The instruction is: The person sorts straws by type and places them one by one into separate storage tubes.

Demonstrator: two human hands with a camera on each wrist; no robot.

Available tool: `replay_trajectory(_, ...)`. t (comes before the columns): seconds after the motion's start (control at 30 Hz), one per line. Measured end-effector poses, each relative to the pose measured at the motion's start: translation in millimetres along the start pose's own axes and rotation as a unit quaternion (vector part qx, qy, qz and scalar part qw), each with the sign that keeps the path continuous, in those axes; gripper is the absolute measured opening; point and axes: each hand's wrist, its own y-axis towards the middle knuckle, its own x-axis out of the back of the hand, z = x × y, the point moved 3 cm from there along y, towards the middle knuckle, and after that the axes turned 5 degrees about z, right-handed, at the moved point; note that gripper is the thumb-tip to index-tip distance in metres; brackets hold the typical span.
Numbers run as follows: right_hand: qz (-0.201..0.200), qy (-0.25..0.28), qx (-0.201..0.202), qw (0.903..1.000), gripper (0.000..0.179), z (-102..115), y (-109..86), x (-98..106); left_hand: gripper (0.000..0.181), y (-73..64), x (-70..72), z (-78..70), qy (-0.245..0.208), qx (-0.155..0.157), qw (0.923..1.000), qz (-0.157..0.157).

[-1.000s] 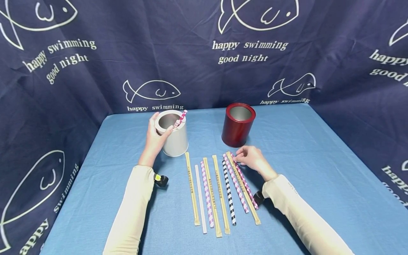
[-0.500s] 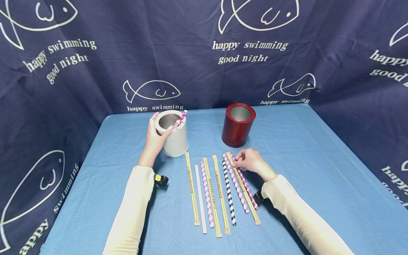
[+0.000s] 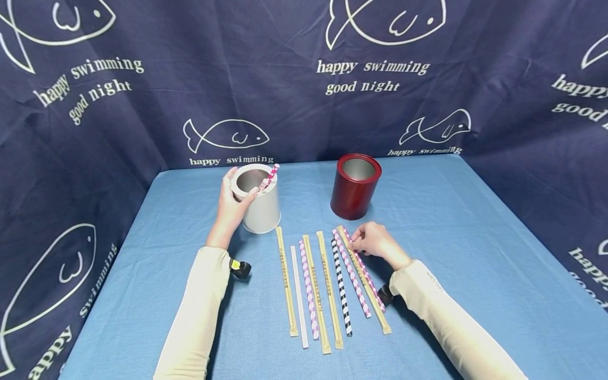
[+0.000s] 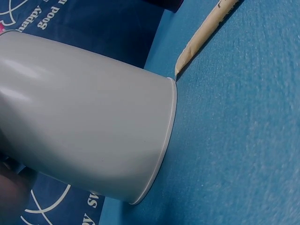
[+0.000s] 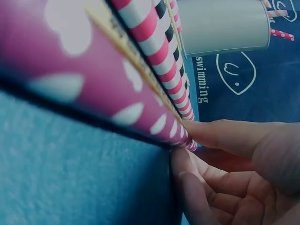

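My left hand (image 3: 229, 211) grips the white can (image 3: 263, 208) near its rim, thumb in front and fingers at the far side. Inside that can stand a magenta polka-dot straw (image 3: 273, 171) and a pale pink striped one (image 3: 263, 184), both leaning on the rim. On the right, my right hand (image 3: 375, 241) pinches the far end of another magenta polka-dot straw (image 5: 101, 70) between thumb and fingers. That straw lies alongside a tan paper-wrapped straw (image 3: 382, 319), and the thumb tip sits right at the wrapped one. A pink-and-white striped straw (image 3: 359, 290) lies just left of them.
A dark red can (image 3: 353, 192) stands open at the back right. Several straws lie side by side mid-table, including a black-and-white one (image 3: 343, 295), a plain white one (image 3: 299, 301) and a wrapped one (image 3: 286, 285). A blue cloth (image 3: 451, 227) covers the table.
My right hand has moved slightly down and closed its fingertips on the straw's end. The near end of the wrapped straw beside it has shifted a little right. My left hand stays put.
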Motion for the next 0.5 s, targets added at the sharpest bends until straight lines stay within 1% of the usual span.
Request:
replay_trajectory(0.1, -0.001, 0.007, -0.003, 1.0, 0.014, -0.2, -0.4, 0.1, 0.079, 0.1, 0.0, -0.4, 0.001, -0.001, 1.0, 0.003)
replay_trajectory(0.27, -0.001, 0.037, -0.013, 0.9992, 0.015, -1.2, -0.7, -0.1, 0.079, 0.1, 0.2, -0.2, 0.001, -0.002, 1.0, 0.005)
replay_trajectory(0.5, 0.01, 0.073, -0.017, 0.9971, 0.019, -0.9, -1.6, 0.2, 0.077, 1.6, 1.1, 1.8, -0.004, -0.003, 1.0, 0.001)
